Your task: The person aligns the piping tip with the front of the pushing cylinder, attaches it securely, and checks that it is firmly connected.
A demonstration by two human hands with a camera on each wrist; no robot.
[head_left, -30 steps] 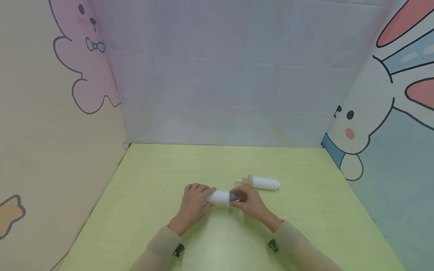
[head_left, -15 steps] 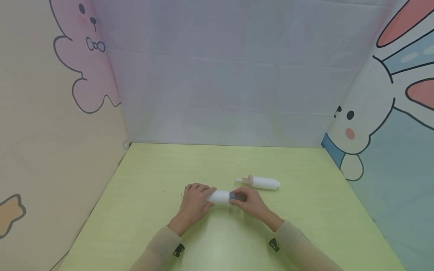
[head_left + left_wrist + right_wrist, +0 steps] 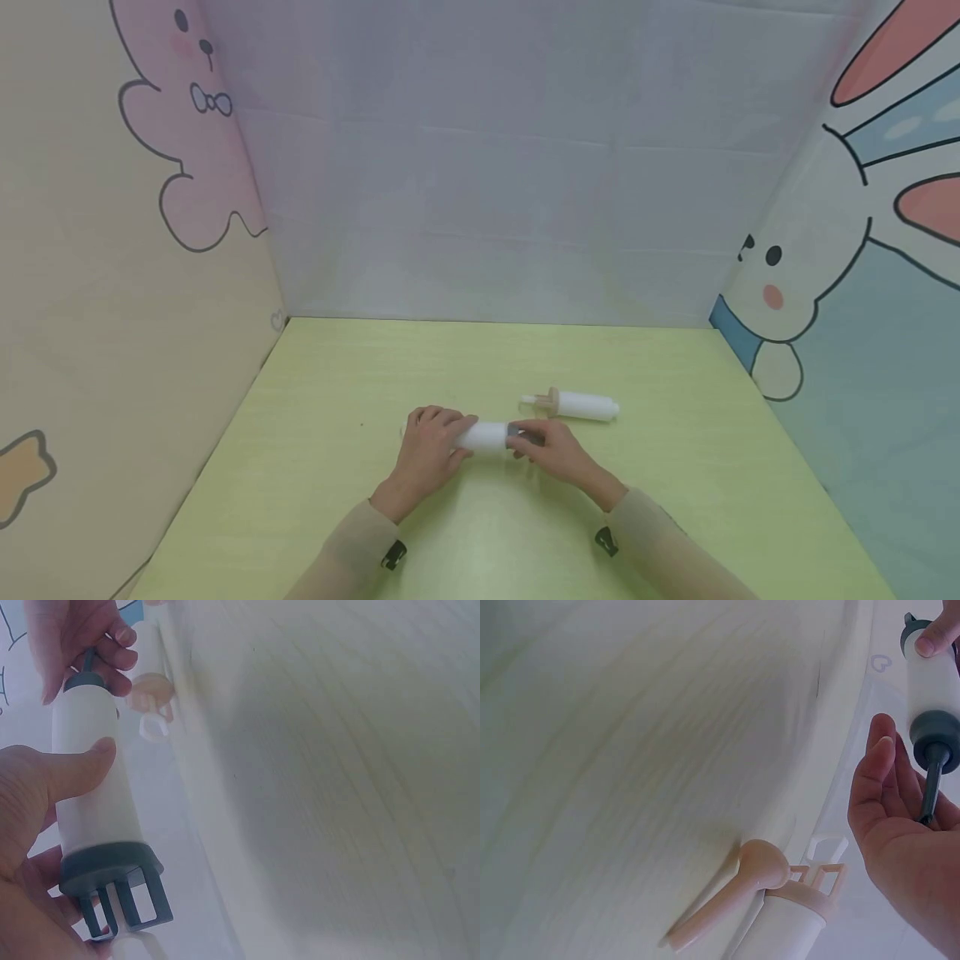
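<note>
A person's left hand (image 3: 429, 443) grips an opaque white plastic cylinder (image 3: 96, 817), contents hidden, over the yellow-green table (image 3: 495, 542), the right hand (image 3: 553, 450) cupped, fingers parted, around its dark-green rod (image 3: 932, 786), while the left wrist view shows a dark-green pronged end (image 3: 109, 866) the head view hides.

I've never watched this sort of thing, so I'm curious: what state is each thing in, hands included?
Dark-ended tube: on its side, gripped.
Left hand: gripping that tube.
Dark stem: fitted at one tube end; tightness unclear.
Right hand: loosely curled about that stem; contact unclear.
Dark frame: at the tube's other end.
Pink-collared tube: lying unheld.
Pink stem: lying detached.
</note>
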